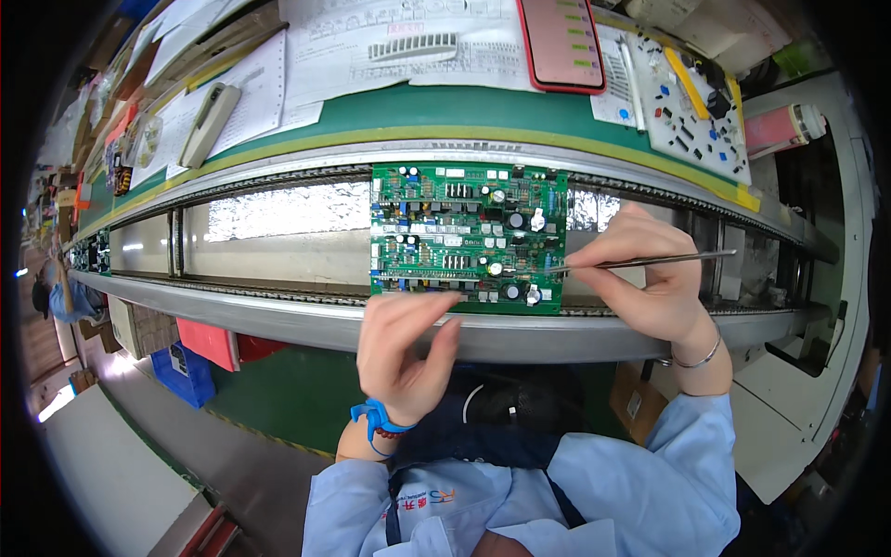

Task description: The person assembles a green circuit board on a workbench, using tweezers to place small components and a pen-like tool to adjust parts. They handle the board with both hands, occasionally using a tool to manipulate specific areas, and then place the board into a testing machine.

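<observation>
A green circuit board (464,232) crowded with components lies across the two conveyor rails in front of me. My right hand (645,278) grips a thin metal rod-like tool (664,261) whose tip touches the board's right edge. My left hand (404,348) rests at the board's near edge, fingertips touching the lower left part of it and holding nothing. A blue band circles my left wrist and a thin metal bangle my right.
The near rail (278,320) and far rail (269,172) of the conveyor run left to right. Behind lie paper sheets (399,46), a red-framed tablet (561,42), a white parts tray (696,111) and a grey handheld device (209,125). More boards (91,252) sit far left.
</observation>
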`<state>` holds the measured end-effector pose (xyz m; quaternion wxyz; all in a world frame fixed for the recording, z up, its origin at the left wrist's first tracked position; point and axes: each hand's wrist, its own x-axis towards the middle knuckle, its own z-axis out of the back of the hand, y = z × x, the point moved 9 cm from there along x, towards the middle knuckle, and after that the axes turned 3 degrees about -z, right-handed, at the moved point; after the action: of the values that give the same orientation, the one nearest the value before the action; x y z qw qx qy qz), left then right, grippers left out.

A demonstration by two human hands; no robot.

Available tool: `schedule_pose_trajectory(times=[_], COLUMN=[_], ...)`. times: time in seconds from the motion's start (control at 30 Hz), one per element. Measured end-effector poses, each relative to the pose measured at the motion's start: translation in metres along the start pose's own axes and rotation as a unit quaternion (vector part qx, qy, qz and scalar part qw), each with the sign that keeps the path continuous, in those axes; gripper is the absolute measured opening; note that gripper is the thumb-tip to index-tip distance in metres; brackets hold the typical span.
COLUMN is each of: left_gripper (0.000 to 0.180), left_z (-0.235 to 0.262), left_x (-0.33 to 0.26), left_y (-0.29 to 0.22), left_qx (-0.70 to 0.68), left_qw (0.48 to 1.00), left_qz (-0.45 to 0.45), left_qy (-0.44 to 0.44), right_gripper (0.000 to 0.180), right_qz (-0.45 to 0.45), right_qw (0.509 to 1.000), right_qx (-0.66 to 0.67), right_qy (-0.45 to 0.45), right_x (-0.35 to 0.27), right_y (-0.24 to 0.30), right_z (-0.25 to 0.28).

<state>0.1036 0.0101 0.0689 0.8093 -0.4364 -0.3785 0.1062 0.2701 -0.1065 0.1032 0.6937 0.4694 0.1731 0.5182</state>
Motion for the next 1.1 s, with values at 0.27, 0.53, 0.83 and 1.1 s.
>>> schedule_pose_trajectory(times=[0.27,0.53,0.83,1.1], left_gripper=[0.010,0.013,0.034,0.033], left_z=[-0.002,-0.002,0.002,0.003], left_x=[-0.012,-0.012,-0.015,-0.016], left_y=[-0.006,-0.003,0.006,0.005], left_qx=[0.061,0.056,0.022,0.028], left_qw=[0.994,0.993,0.995,0.995], left_qz=[-0.077,-0.077,-0.062,-0.060], left_qy=[0.045,0.074,0.079,0.081], right_gripper=[0.014,0.018,0.018,0.017], right_qz=[0.001,0.009,0.021,0.020], right_qw=[0.999,0.999,0.999,0.999], right_qx=[-0.029,-0.012,-0.009,-0.004], right_qy=[0.042,0.033,0.043,0.045], right_x=[0.002,0.002,0.001,0.002], right_y=[-0.025,-0.035,-0.035,-0.034], right_z=[-0.028,-0.033,-0.036,-0.034])
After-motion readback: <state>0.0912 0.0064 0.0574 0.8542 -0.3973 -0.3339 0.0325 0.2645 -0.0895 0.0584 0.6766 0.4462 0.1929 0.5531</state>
